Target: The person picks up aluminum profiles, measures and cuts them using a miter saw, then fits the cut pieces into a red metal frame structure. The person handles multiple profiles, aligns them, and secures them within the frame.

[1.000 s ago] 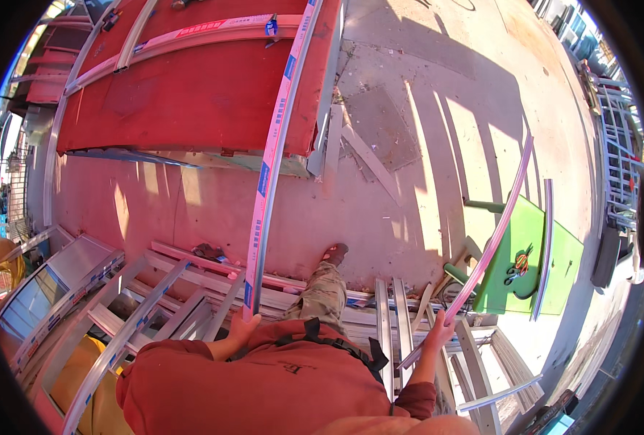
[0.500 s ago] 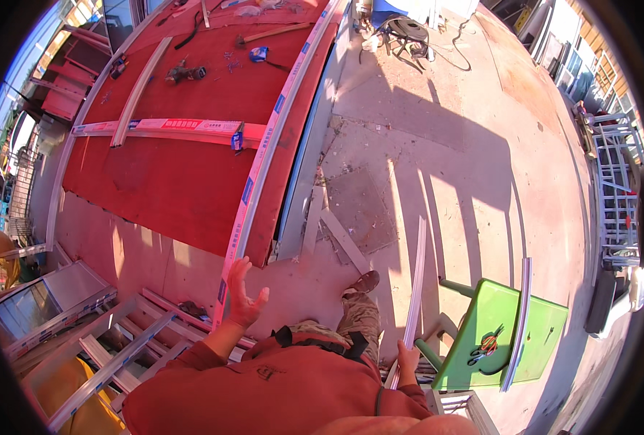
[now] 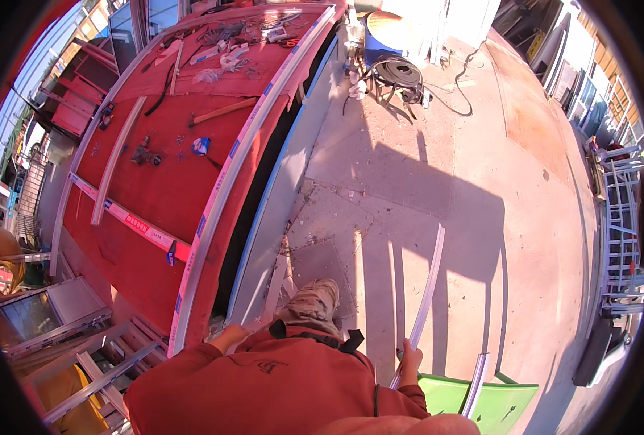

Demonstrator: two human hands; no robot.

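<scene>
My right hand point(image 3: 410, 359) is wrapped round a long, narrow, pale metal profile point(image 3: 430, 286), which points up and away from me over the concrete floor. My left hand point(image 3: 229, 337) is low at the near corner of the red-covered table point(image 3: 137, 254); its fingers are too small and partly hidden to read. Close beside it runs a long frame profile with printed film point(image 3: 209, 225) along the table's right edge. A second, crosswise profile point(image 3: 144, 228) lies on the red cover and meets it.
A green plastic stool point(image 3: 499, 402) carries another metal profile point(image 3: 477, 380) at lower right. On the table lie a power drill point(image 3: 146, 154), a hammer point(image 3: 224, 110) and a blue packet point(image 3: 201, 146). Aluminium frames point(image 3: 111, 370) lean at lower left. A coiled hose point(image 3: 398, 72) stands ahead.
My left hand has dropped from raised with spread fingers to beside the table corner. I have stepped forward along the table, carrying the profile; the green stool has slipped toward the lower edge.
</scene>
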